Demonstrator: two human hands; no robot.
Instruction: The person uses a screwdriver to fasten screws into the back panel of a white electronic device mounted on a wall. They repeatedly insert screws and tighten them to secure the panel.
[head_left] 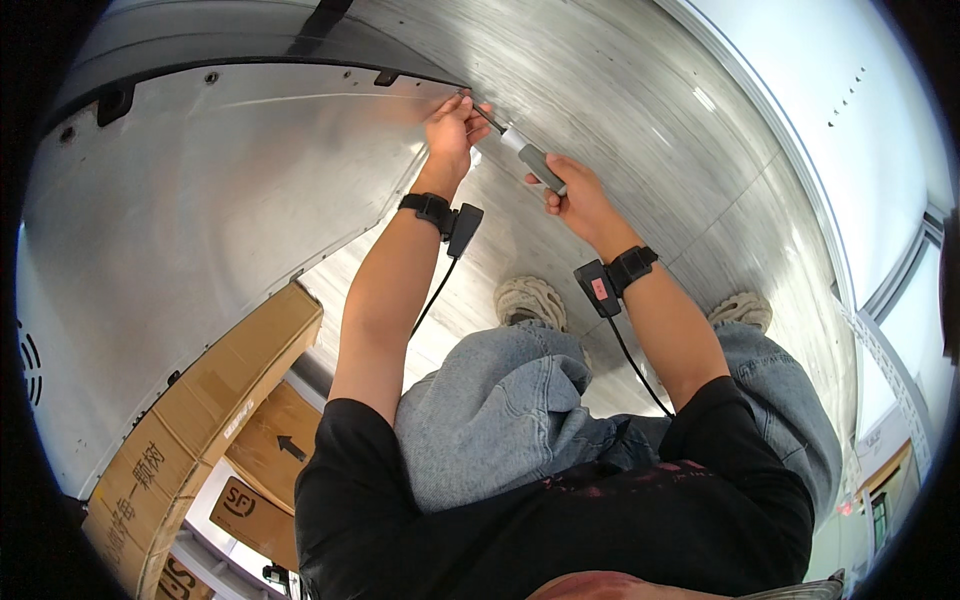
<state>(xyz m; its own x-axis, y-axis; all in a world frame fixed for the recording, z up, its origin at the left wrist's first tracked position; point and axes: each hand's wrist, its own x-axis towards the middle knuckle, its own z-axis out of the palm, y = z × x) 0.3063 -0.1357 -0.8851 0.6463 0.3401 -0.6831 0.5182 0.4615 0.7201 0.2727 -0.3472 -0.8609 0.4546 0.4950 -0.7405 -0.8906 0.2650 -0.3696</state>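
My right hand (pixel 575 195) grips the grey handle of a screwdriver (pixel 540 165), its thumb lying along the handle. The thin shaft points up and left to the far right corner of a large silver metal panel (pixel 260 170). At that corner my left hand (pixel 455 130) has its fingers bent and drawn together around the screwdriver's tip, against the panel's edge. Whatever the left fingers pinch is hidden or too small to make out. Holes and small fasteners dot the panel's rim.
A long cardboard box (pixel 210 410) stands along the panel's near edge, with more cartons (pixel 275 440) beside it. Pale wood-look floor (pixel 640 120) lies beyond my hands. White cabinet-like panels (pixel 830 130) rise on the right. Cabled black devices (pixel 598 287) are strapped to both wrists.
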